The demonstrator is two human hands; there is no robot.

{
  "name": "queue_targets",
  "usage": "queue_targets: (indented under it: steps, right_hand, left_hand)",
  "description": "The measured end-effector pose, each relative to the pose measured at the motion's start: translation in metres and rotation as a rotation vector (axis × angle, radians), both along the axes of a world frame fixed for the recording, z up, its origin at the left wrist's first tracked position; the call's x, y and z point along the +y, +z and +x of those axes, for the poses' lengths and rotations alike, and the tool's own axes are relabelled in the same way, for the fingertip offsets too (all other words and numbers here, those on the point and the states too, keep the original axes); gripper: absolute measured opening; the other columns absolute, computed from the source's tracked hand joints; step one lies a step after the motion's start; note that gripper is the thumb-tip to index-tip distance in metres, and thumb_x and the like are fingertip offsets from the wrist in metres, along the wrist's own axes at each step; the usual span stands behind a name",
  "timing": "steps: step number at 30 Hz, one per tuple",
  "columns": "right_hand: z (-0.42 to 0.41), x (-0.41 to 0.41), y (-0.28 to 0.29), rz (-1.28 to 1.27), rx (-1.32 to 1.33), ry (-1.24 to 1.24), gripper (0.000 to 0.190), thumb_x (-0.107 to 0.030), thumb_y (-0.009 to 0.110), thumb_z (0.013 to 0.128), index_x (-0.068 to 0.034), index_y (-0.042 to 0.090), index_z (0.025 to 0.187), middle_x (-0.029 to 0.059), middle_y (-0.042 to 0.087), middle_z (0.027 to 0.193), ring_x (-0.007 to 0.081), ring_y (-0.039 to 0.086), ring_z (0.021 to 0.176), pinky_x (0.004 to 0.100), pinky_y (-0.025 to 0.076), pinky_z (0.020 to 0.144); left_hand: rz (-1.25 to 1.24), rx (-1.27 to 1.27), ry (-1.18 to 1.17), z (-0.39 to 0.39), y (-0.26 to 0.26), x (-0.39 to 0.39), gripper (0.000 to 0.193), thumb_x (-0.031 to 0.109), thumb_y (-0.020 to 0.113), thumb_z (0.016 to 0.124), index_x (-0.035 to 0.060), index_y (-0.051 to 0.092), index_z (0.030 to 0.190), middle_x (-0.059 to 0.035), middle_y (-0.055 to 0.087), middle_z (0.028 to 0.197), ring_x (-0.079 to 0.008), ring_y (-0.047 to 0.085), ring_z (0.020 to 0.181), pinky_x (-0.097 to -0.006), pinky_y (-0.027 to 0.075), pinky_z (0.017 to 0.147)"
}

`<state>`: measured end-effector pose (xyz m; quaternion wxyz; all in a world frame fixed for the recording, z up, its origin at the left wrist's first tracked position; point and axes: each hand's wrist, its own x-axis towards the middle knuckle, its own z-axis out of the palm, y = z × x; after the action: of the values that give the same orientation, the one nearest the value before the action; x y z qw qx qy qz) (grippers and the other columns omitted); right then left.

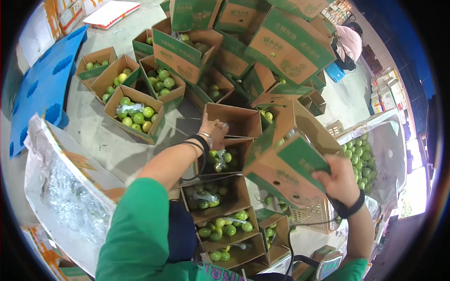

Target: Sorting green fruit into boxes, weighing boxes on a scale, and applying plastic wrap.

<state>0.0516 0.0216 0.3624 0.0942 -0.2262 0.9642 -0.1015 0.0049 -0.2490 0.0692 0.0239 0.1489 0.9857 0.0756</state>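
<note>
My right hand [339,181] grips the upper edge of a tilted green-and-brown cardboard box [299,168], with some green fruit partly visible inside it. My left hand [215,131] reaches over the near left side of an upright open cardboard box [233,119]; a small shiny clear thing shows at its fingers, and whether they are closed on it I cannot tell. Just below this hand stands a box with green round fruit [227,157] and a clear plastic packet [220,162]. Further boxes of green fruit [230,230] line up towards my body.
Many cardboard boxes [179,52] stand beyond my hands. A foam box of clear plastic packets [77,196] is at left, near a blue plastic pallet [42,80]. At right are a lined bin of green fruit [360,158], a plastic crate [311,216] and a device with buttons [329,267].
</note>
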Motion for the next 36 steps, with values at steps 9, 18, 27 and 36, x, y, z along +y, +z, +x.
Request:
queue_targets:
  steps: [9, 18, 27, 36]
  right_hand:
    - [0.014, 0.040, -0.010, 0.001, 0.081, 0.064, 0.022, -0.007, 0.071, 0.062, -0.001, 0.050, 0.067, 0.0161, 0.051, 0.064, 0.0367, 0.053, 0.059, 0.0402, 0.040, 0.051]
    - [-0.036, -0.050, -0.041, -0.097, 0.288, 0.399, 0.021, -0.011, 0.069, 0.065, -0.004, 0.050, 0.072, 0.0146, 0.052, 0.069, 0.0359, 0.054, 0.064, 0.0433, 0.043, 0.056]
    - [-0.063, -0.069, -0.061, -0.346, 0.189, 0.214, 0.016, -0.003, 0.068, 0.070, 0.002, 0.057, 0.080, 0.0200, 0.056, 0.074, 0.0367, 0.055, 0.065, 0.0362, 0.044, 0.059]
    - [-0.064, -0.102, -0.077, -0.219, 0.453, 0.471, 0.017, -0.004, 0.065, 0.067, -0.002, 0.048, 0.070, 0.0146, 0.052, 0.068, 0.0355, 0.053, 0.063, 0.0398, 0.042, 0.054]
  left_hand:
    - [0.005, -0.225, -0.031, 0.036, -0.029, -0.015, 0.018, 0.010, 0.060, 0.063, 0.0109, 0.063, 0.081, -0.0129, 0.064, 0.075, -0.0321, 0.063, 0.075, -0.0416, 0.049, 0.070]
    - [0.102, -0.180, 0.038, 0.100, -0.023, -0.047, 0.013, 0.019, 0.056, 0.078, 0.0103, 0.058, 0.088, -0.0118, 0.062, 0.078, -0.0314, 0.062, 0.075, -0.0418, 0.050, 0.063]
    - [-0.022, -0.003, 0.225, 0.163, 0.033, -0.095, 0.020, 0.032, 0.060, 0.078, 0.0133, 0.055, 0.083, -0.0085, 0.059, 0.069, -0.0264, 0.061, 0.061, -0.0387, 0.047, 0.052]
    - [0.601, 0.296, 0.776, 0.278, 0.188, -0.139, 0.014, 0.006, 0.056, 0.083, -0.0025, 0.059, 0.093, -0.0113, 0.059, 0.067, -0.0213, 0.058, 0.060, -0.0294, 0.044, 0.057]
